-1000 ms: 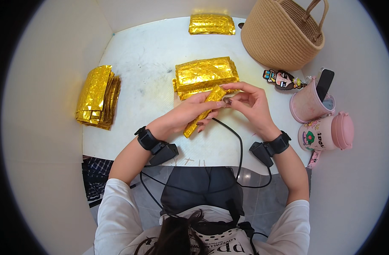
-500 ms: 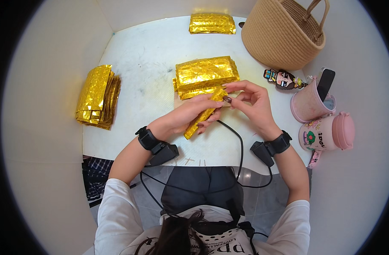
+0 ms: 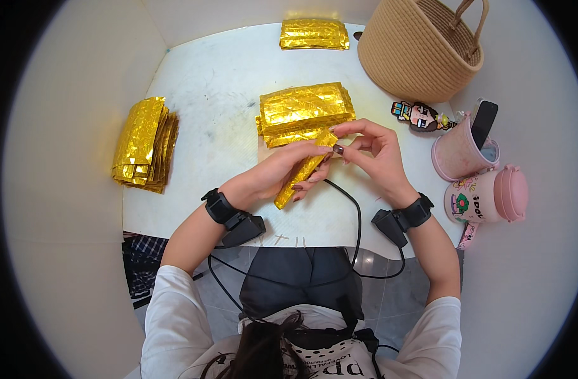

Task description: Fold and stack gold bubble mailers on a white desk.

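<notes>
Gold foil strip point(image 3: 306, 169) gripped in the left hand point(image 3: 277, 167); right hand point(image 3: 382, 150) seems to pinch its far end, fingers kinda hide it.

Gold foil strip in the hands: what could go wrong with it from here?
1. The gold foil strip is wrinkled and looks thin; with the left hand gripping it and the right hand at its upper end, it might crease or tear.
2. That end is close to the gold stack, so a knuckle could knock its uneven layers askew.
3. The black cable loops near both hands and might snag.
</notes>
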Demonstrator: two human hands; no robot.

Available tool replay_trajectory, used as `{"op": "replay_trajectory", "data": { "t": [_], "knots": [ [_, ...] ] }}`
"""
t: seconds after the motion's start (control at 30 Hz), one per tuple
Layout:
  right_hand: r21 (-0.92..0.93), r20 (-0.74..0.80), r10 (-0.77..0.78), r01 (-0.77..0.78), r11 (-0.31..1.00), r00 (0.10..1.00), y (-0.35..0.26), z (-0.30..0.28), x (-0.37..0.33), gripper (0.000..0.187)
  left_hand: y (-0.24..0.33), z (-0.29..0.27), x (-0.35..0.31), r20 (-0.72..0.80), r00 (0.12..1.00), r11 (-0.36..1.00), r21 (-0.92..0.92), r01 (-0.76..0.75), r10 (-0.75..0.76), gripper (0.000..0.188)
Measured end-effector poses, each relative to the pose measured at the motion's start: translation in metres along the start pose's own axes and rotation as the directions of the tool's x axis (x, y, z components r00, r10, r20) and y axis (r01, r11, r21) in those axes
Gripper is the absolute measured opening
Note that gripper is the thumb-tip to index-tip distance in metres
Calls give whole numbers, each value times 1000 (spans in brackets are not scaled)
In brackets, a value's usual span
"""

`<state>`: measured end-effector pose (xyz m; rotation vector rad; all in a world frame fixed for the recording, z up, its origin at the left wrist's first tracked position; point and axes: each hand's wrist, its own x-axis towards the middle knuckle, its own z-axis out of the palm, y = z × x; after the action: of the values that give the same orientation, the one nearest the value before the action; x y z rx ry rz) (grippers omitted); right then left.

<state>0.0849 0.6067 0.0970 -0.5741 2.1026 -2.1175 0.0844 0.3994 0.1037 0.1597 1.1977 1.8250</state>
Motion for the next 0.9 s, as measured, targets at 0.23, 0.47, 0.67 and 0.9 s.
{"op": "replay_trajectory", "data": {
  "t": [0.23,0.47,0.67,0.9],
  "knots": [
    [0,-12,3,-3,1000,1000,2,0,0,26,-5,4,5,-18,998,997,46,-64,65,31],
    [-63,-54,7,-11,998,998,1,1,0,20,-9,6,6,-12,997,985,161,-69,72,29],
    [-76,-102,35,-43,996,994,0,-1,-1,16,-9,5,5,-68,998,964,267,8,11,18],
    [-65,-31,8,-10,998,999,1,-4,0,18,-5,8,3,-31,999,980,197,-5,11,16]
  ]
}}
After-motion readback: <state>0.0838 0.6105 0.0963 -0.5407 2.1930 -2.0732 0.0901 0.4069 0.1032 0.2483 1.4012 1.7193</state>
